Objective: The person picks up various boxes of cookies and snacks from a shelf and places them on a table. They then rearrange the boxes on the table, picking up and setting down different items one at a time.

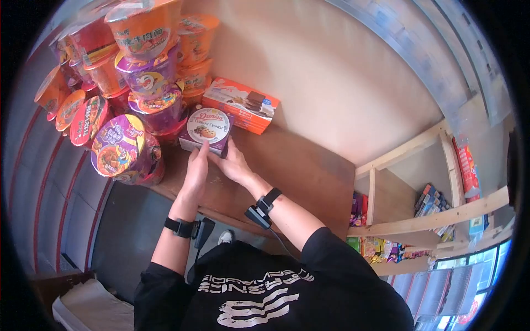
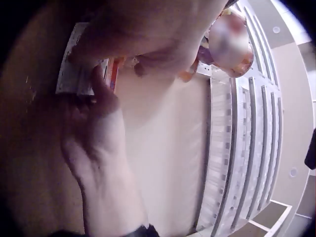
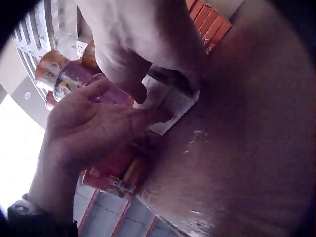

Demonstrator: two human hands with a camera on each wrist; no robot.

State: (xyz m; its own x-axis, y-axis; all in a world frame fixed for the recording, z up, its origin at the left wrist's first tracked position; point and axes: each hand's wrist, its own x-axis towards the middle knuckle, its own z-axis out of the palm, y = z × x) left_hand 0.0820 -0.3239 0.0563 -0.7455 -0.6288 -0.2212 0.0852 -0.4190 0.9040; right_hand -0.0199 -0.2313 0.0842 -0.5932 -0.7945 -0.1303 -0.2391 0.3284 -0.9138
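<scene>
A small purple-and-white Danisa cookie box (image 1: 208,127) with a round label on top sits on the brown wooden shelf top (image 1: 298,165). My left hand (image 1: 196,170) reaches its near side with fairly straight fingers, which lie against the pale face of the box in the right wrist view. The right hand (image 1: 236,165) grips the near right corner, thumb (image 3: 140,93) on the pale face and fingers round the side. Just behind the box lies an orange-red snack box (image 1: 241,105) with chocolate biscuits pictured on it.
Stacked instant noodle cups (image 1: 146,77) stand close on the left, some tipped with lids toward me, such as the purple-lidded cup (image 1: 118,144). A pale wall (image 1: 287,60) rises behind. Wooden cubbies (image 1: 406,182) with snack packs stand on the right.
</scene>
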